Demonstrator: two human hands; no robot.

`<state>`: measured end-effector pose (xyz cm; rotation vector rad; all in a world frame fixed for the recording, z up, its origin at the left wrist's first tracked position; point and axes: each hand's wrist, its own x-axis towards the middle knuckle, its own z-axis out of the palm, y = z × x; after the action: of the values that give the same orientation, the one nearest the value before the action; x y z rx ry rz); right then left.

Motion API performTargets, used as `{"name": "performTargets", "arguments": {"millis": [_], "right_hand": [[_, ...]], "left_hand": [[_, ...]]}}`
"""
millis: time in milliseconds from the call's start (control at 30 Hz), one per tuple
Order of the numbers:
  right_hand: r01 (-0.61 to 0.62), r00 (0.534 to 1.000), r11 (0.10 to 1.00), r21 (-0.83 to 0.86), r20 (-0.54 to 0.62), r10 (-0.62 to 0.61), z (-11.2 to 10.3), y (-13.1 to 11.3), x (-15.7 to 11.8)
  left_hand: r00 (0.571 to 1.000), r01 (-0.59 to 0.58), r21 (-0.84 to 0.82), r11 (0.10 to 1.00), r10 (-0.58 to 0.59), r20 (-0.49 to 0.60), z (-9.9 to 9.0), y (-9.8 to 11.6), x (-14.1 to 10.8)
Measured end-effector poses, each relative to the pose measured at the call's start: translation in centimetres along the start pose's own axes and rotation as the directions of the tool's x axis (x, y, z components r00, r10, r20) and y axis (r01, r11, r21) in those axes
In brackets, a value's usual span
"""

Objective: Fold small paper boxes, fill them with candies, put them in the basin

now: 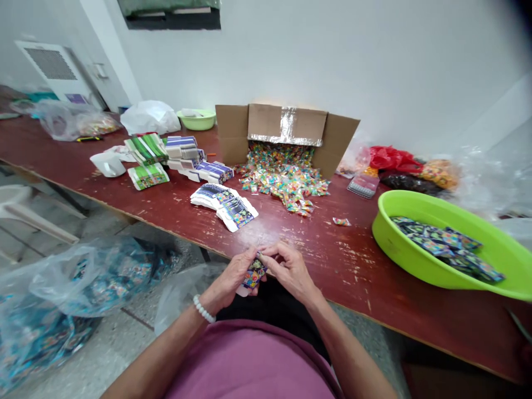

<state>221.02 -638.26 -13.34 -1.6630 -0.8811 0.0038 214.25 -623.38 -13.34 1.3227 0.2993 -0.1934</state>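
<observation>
My left hand is wrapped round a small printed carton, dark with colourful pictures, at the table's front edge. A white flap shows at the carton's lower end. The fingers of my right hand are pinched together at its upper end; whether they grip the carton's edge or something small is hidden. Just beyond lies a fanned stack of flat dark printed cartons. Behind it, small wrapped sweets spill from a cardboard box lying on its side.
A lime-green basin with filled dark packs stands at right. One loose sweet lies near it. At left are green cartons, purple-and-white cartons and a white mug. Plastic bags of blue packs lie on the floor.
</observation>
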Motion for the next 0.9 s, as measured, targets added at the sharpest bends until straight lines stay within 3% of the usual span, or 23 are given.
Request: {"name": "performTargets", "arguments": {"millis": [167,267,333,400,433,533,633,700,767,833,900], "right_hand": [[-0.029,0.999,1.0,0.01,-0.041,0.029,0.2,0.9,-0.3],[-0.091,0.995,0.996,0.002,0.037,0.091,-1.2,2.4,0.4],[-0.138,0.988,0.979,-0.149,0.05,0.147,-3.8,4.5,1.6],[-0.219,0.976,0.883,-0.416,-0.094,0.198,-7.7,7.5,3.1],[-0.289,0.955,0.771,-0.567,-0.22,0.197,-9.9,9.1,3.9],[-0.439,0.893,0.589,-0.678,-0.4,0.205,-16.0,13.8,5.5],[-0.489,0.872,0.507,-0.71,-0.418,0.256,-19.2,16.9,5.6],[-0.493,0.87,0.485,-0.722,-0.399,0.289,-19.7,18.1,5.2],[-0.503,0.864,0.485,-0.716,-0.4,0.305,-19.8,18.6,4.9],[-0.527,0.85,0.501,-0.686,-0.427,0.309,-19.9,18.9,4.7],[-0.564,0.824,0.531,-0.632,-0.471,0.315,-19.9,18.9,4.5]], "left_hand": [[0.997,0.032,-0.069,0.997,-0.028,0.065,0.7,0.1,0.8],[0.982,0.055,-0.135,0.989,-0.03,0.185,1.0,0.1,1.6],[0.966,0.081,-0.19,0.978,-0.03,0.255,1.1,0.1,2.3],[0.966,0.11,-0.239,0.965,-0.047,0.256,0.9,-0.1,3.0],[0.968,0.128,-0.255,0.958,-0.064,0.243,0.7,-0.2,3.3],[0.964,0.193,-0.27,0.943,-0.132,0.23,-0.1,-1.3,3.8],[0.96,0.235,-0.231,0.944,-0.187,0.21,-1.7,-2.9,3.7],[0.96,0.226,-0.13,0.965,-0.198,0.2,-3.4,-3.3,3.4],[0.961,0.189,0.093,0.978,-0.203,0.187,-5.4,-3.1,3.0],[0.941,0.195,0.442,0.875,-0.294,0.166,-7.5,-2.4,2.7],[0.875,0.218,0.67,0.709,-0.446,0.188,-9.2,-1.9,2.4]]}}
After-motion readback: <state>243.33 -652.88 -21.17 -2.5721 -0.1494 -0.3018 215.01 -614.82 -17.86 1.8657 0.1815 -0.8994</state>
